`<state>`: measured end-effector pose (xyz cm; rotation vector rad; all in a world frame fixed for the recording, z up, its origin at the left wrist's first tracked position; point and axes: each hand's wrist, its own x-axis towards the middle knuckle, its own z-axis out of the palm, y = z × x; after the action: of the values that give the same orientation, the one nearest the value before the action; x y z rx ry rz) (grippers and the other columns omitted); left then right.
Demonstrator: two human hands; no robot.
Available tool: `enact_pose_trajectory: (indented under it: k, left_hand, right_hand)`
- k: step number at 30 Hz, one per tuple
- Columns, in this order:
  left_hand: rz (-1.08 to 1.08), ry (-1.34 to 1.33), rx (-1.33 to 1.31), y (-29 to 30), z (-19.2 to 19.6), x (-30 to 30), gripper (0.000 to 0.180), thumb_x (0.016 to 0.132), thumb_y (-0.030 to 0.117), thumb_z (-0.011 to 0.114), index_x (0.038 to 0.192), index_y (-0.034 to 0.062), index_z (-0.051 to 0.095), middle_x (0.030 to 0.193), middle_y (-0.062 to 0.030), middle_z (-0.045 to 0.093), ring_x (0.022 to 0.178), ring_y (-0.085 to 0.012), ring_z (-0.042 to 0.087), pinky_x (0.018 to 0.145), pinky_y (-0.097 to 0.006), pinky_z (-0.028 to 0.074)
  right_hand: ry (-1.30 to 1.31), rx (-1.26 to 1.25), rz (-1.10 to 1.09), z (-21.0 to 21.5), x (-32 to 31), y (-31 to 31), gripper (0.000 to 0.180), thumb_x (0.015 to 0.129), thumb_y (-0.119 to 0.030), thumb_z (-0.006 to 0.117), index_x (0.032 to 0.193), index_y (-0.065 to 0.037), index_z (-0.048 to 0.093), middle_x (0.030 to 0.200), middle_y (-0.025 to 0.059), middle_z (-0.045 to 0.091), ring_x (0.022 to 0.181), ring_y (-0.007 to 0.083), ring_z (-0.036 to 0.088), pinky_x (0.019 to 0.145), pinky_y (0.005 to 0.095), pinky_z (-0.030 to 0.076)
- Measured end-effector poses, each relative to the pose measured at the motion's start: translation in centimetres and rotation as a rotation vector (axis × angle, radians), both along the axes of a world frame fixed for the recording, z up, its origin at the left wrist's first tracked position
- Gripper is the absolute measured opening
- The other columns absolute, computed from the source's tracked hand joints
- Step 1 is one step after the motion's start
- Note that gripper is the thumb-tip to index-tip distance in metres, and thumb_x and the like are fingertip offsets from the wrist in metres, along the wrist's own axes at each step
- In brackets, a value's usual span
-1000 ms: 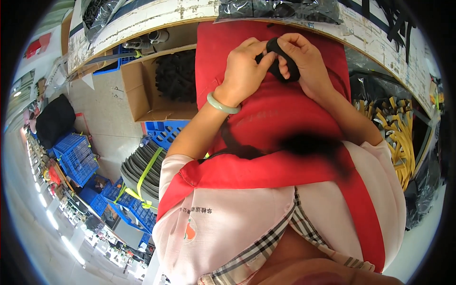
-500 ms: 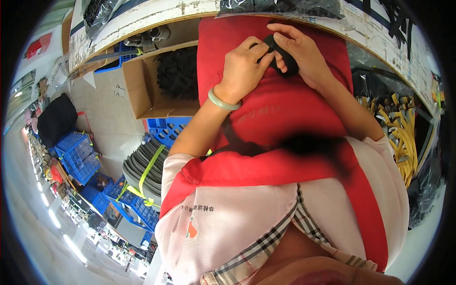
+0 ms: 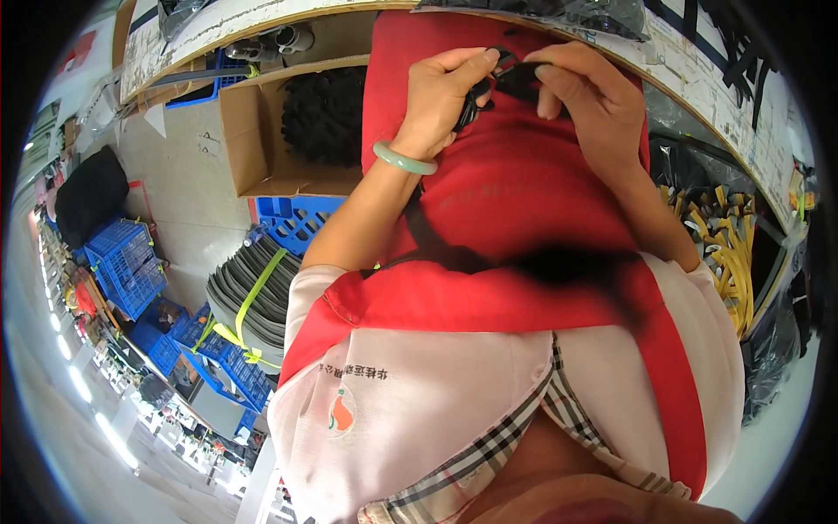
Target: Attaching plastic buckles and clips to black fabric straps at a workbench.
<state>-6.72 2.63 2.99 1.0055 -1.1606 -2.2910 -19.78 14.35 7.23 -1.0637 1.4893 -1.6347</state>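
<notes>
My left hand, with a pale green bangle on its wrist, is closed around several small black pieces, possibly buckles. Its thumb and forefinger pinch one of them near the top. A black strap runs between my two hands, above the red apron on my lap. The strap's other end is in my right hand, pinched between thumb and fingers. Whether the strap passes through the small black piece is too small to tell.
A cardboard box of black pieces stands left, under the worn white table edge. Below it sit a blue crate and a tied roll of dark strips. Yellow strips hang at right; black straps lie on the tabletop.
My hands have moved apart; they were close together over a folded black strap. The strap is now stretched between them, and small black pieces show in my left fist.
</notes>
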Motion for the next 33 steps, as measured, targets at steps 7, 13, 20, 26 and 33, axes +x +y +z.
enact_pose_trajectory:
  k: [7,13,20,26,33]
  left_hand:
    - [0.013,0.008,-0.215,0.6,-0.6,0.3,0.016,0.086,0.008,0.07,0.098,-0.0022,0.07,0.077,-0.0029,0.064,0.055,-0.0065,0.05,0.049,-0.019,0.039]
    - [0.009,0.076,-0.378,0.4,-1.2,0.6,0.016,0.085,0.009,0.07,0.098,-0.001,0.07,0.078,-0.0019,0.064,0.056,-0.0061,0.05,0.049,-0.018,0.039]
    - [-0.166,0.027,-0.201,-1.1,1.8,4.2,0.014,0.086,0.009,0.068,0.097,0.0008,0.071,0.074,-0.0003,0.059,0.056,-0.0057,0.05,0.049,-0.019,0.038]
    - [0.162,-0.352,-0.616,-5.8,5.1,14.8,0.032,0.084,0.005,0.068,0.116,0.0022,0.064,0.073,0.0012,0.059,0.057,-0.0037,0.049,0.049,-0.017,0.037]
    - [-0.16,-0.311,-0.537,-1.7,3.9,11.1,0.077,0.076,0.001,0.075,0.143,0.0075,0.037,0.081,-0.0019,0.061,0.069,-0.0076,0.057,0.061,-0.02,0.049]
  right_hand:
    - [-0.072,0.469,0.049,-1.5,-0.7,-0.1,0.019,0.089,-0.015,0.065,0.103,-0.003,0.06,0.069,0.0006,0.06,0.054,0.0047,0.053,0.047,0.0177,0.043]
    - [-0.264,0.376,0.046,-2.5,-0.5,-1.2,0.019,0.091,-0.019,0.063,0.1,-0.003,0.059,0.069,-0.0001,0.056,0.052,0.0055,0.054,0.044,0.0183,0.042]
    - [-0.755,0.517,0.51,-4.0,-2.0,-2.2,0.022,0.094,-0.026,0.057,0.092,-0.005,0.061,0.069,-0.002,0.055,0.05,0.0046,0.048,0.046,0.0195,0.038]
    - [-0.225,0.497,0.263,-5.5,-2.1,-3.5,0.018,0.093,-0.024,0.057,0.094,-0.007,0.063,0.07,-0.0037,0.055,0.056,0.0034,0.049,0.05,0.018,0.04]
    - [-0.045,0.403,0.59,-1.1,4.2,-5.2,0.02,0.092,-0.019,0.058,0.106,-0.004,0.061,0.07,-0.0011,0.055,0.06,0.005,0.05,0.053,0.02,0.041]
